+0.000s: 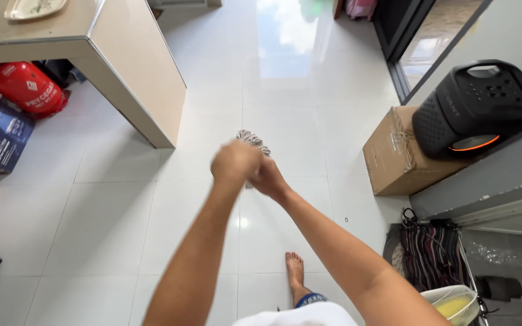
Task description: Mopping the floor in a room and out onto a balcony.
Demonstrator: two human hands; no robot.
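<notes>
My left hand and my right hand are clenched close together in front of me, one above the other, both gripping what looks like a mop handle that the hands hide. The grey stringy mop head shows just beyond my fists, resting on the glossy white tiled floor. My bare foot stands on the tiles below my arms.
A beige counter stands at the left with a red gas cylinder and boxes under it. A cardboard box and a black speaker sit at the right. A striped rug and a yellow bowl lie lower right.
</notes>
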